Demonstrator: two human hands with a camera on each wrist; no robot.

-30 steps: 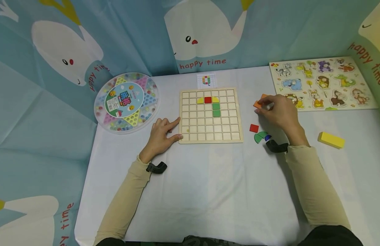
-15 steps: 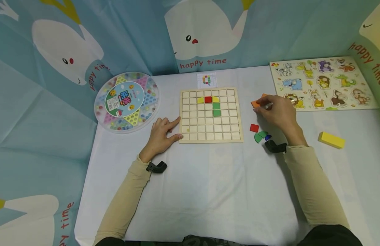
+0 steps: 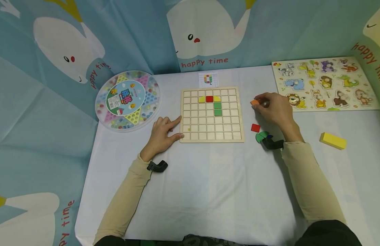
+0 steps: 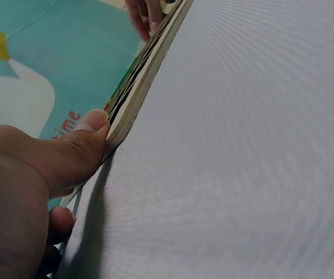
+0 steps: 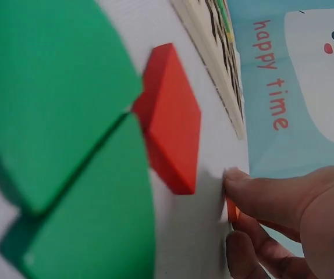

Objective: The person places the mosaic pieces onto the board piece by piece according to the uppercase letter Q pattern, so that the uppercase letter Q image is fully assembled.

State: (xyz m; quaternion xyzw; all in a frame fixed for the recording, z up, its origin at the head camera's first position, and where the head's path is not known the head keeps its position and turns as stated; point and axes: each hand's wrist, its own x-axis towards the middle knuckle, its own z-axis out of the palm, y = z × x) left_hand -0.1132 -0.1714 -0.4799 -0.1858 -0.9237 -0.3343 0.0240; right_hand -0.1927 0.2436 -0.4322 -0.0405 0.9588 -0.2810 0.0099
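A wooden grid board [image 3: 212, 140] lies mid-table, with a red square [image 3: 209, 99], two yellow rounded pieces [image 3: 202, 99] and two green squares [image 3: 217, 112] set in its cells. My left hand [image 3: 160, 136] touches its left side with extended index finger and thumb; in the left wrist view the thumb [image 4: 85, 131] presses at the board's corner. To the right of the board, my right hand [image 3: 276, 109] pinches an orange block [image 3: 254, 102] between thumb and fingers, low over the cloth. Most of that block is covered in the right wrist view.
A loose red square [image 3: 255, 127] and green curved pieces [image 3: 261, 137] lie below my right hand. A pattern card [image 3: 208, 79] sits behind the board. Around them are a round Chinese checkers box [image 3: 125, 102], an animal puzzle board [image 3: 328, 85] and a yellow block [image 3: 333, 140].
My right hand has shifted slightly left with the orange block. A second orange spot seen behind the fingers earlier no longer shows. My left hand has stayed at the board's edge.
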